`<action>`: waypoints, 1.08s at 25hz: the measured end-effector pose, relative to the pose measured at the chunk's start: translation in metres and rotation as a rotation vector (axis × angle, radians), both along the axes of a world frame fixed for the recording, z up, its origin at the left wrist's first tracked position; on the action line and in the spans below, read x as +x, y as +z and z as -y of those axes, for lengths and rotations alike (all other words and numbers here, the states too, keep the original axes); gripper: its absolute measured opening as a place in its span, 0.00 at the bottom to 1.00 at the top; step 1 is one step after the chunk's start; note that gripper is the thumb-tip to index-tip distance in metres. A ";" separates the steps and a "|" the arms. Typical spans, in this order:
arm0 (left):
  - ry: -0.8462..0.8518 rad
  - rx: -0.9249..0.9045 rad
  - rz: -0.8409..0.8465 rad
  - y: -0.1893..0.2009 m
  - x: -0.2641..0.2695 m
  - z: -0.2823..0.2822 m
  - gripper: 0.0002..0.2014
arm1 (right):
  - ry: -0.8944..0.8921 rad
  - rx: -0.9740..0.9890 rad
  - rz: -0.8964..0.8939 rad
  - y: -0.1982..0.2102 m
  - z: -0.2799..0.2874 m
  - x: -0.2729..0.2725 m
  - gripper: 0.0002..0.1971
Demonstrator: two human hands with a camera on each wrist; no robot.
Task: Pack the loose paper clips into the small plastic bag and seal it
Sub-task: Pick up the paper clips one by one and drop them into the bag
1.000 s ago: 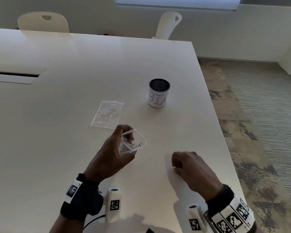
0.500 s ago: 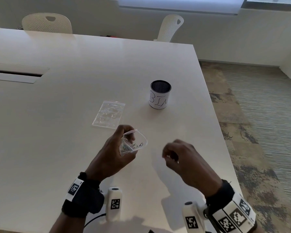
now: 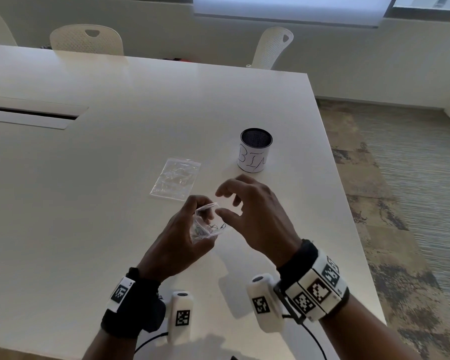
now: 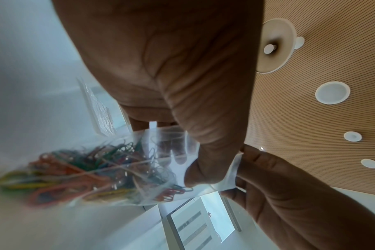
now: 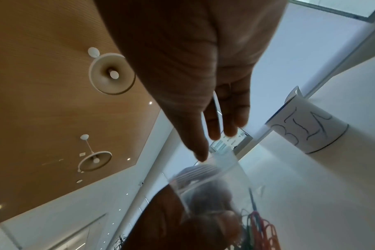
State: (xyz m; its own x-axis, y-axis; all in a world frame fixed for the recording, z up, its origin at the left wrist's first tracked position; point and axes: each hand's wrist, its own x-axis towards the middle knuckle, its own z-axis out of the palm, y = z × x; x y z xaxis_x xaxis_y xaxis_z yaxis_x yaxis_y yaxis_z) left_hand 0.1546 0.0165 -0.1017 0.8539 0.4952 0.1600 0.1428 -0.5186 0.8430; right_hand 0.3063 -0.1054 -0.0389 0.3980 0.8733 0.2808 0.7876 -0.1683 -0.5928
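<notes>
the left hand [image 3: 177, 237] holds the small plastic bag [image 3: 208, 222] above the surface [image 3: 89, 203], its fingers [image 4: 180, 152] curled behind the film and the thumb pressed on the front, so the bag is clamped just below its mouth. the coloured paper clips [image 4: 79, 175] lie bunched in the lower part of the bag, below the left thumb; the left wrist view shows them behind the clear film. the mouth of the bag stands open, its rim bowed out toward the right hand [image 3: 255, 214]. the right hand is just beside that rim with its fingers [image 5: 223, 121] spread apart and relaxed; the thumb tip reaches the rim, and in the left wrist view two fingertips sit against the corner of the film, though whether they already pinch it cannot be told. no loose clips can be made out on the surface near either hand. judgement: the filling stage appears complete or nearly so, and the sealing stage is not yet done, since the closure strip is plainly parted. what remains is to bring both lips together and press along the strip. beyond the left fingers a second clear bag [image 3: 176, 181] lies flat on the surface, and beyond the right fingers stands a cup marked bin [image 3: 255, 152], well apart from both hands.
</notes>
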 end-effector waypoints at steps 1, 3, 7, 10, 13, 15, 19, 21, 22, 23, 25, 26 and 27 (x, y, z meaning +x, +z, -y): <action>0.001 0.001 0.001 0.000 0.000 0.000 0.27 | 0.019 -0.028 -0.025 0.000 -0.004 0.003 0.12; -0.003 0.007 -0.003 0.001 -0.001 0.000 0.26 | 0.036 -0.044 -0.081 -0.002 -0.013 0.007 0.08; 0.017 0.037 -0.029 0.006 -0.007 0.000 0.29 | 0.039 -0.056 -0.101 -0.003 -0.024 0.010 0.03; 0.080 0.319 -0.063 0.021 -0.026 -0.001 0.40 | 0.043 -0.067 -0.109 -0.002 -0.028 0.011 0.04; 0.018 0.462 -0.133 0.050 -0.043 0.006 0.32 | 0.038 -0.075 -0.113 -0.002 -0.031 0.013 0.04; -0.062 0.545 -0.243 0.058 -0.047 0.013 0.25 | 0.048 -0.087 -0.133 0.000 -0.032 0.014 0.04; -0.050 0.631 -0.317 0.056 -0.045 0.014 0.09 | 0.043 -0.112 -0.158 0.005 -0.032 0.011 0.04; -0.069 0.624 -0.301 0.060 -0.046 0.013 0.05 | 0.030 -0.129 -0.173 0.006 -0.030 0.010 0.04; -0.086 0.621 -0.293 0.062 -0.046 0.013 0.06 | 0.023 -0.138 -0.186 0.007 -0.028 0.010 0.04; -0.083 0.618 -0.279 0.065 -0.046 0.013 0.08 | 0.017 -0.148 -0.200 0.008 -0.025 0.011 0.03; -0.007 0.609 -0.215 0.069 -0.046 0.012 0.12 | 0.015 -0.168 -0.233 0.013 -0.019 0.014 0.03; 0.040 0.586 -0.162 0.069 -0.044 0.010 0.12 | 0.016 -0.171 -0.270 0.016 -0.015 0.017 0.02; 0.073 0.530 -0.104 0.069 -0.042 0.008 0.10 | 0.015 -0.166 -0.324 0.019 -0.010 0.019 0.02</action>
State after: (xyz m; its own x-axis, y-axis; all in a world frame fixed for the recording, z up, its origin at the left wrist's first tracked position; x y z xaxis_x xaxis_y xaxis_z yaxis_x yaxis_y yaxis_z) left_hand 0.1127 0.0080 -0.0329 0.8452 0.4277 0.3205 0.2626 -0.8546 0.4480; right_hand 0.3253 -0.0950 -0.0197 0.4298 0.9029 -0.0032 0.5669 -0.2726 -0.7774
